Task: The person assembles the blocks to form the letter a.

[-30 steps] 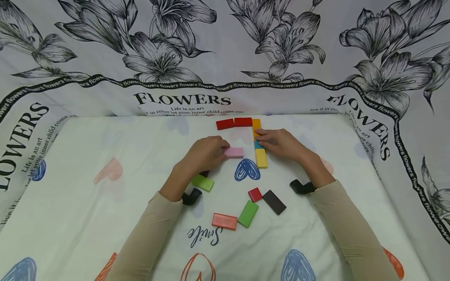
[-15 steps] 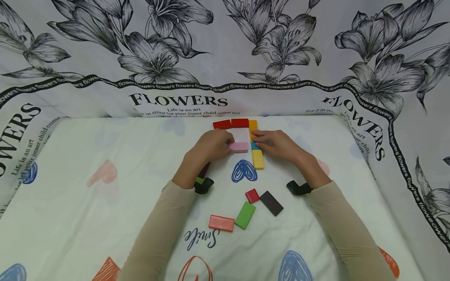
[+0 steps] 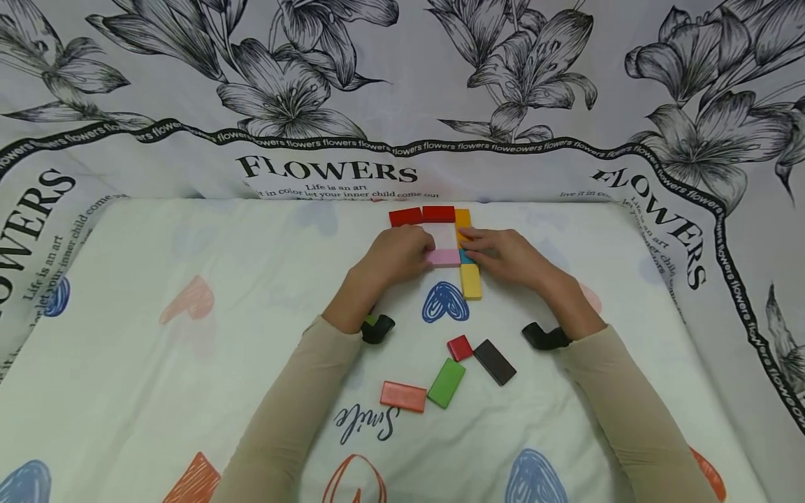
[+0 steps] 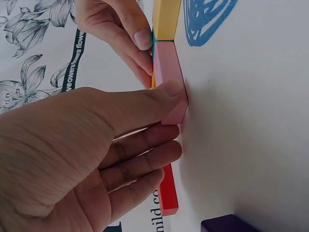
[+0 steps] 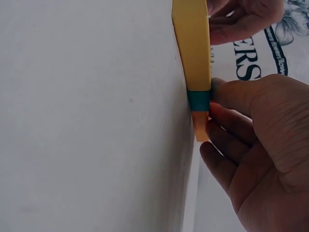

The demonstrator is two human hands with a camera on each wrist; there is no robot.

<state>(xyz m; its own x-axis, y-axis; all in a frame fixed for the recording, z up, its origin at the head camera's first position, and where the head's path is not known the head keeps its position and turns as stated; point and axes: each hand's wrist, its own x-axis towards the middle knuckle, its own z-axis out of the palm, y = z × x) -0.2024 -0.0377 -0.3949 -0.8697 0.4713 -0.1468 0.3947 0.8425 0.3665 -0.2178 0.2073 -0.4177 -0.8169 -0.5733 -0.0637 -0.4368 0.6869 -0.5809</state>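
My left hand (image 3: pixel 402 253) pinches a pink block (image 3: pixel 444 258) by its left end, thumb on the near side in the left wrist view. The pink block's far end meets a teal block (image 3: pixel 466 257), set between an orange block (image 3: pixel 462 218) and a yellow block (image 3: pixel 471 282) in one column. My right hand (image 3: pixel 506 255) rests against this column from the right: its thumb touches the teal block's side and its fairly straight fingers lie along the orange block (image 5: pixel 200 126). Two red blocks (image 3: pixel 438 214) run leftward from the column's top.
Nearer on the white cloth lie a small red block (image 3: pixel 460 348), a black block (image 3: pixel 495 362), a green block (image 3: pixel 446 383) and a coral block (image 3: pixel 403 397). A light green block (image 3: pixel 370 319) is mostly hidden by my left wrist. A dark purple block (image 4: pixel 227 224) shows in the left wrist view.
My left hand has moved the pink block up and to the right, from apart to against the column. My right hand has stayed at the column.
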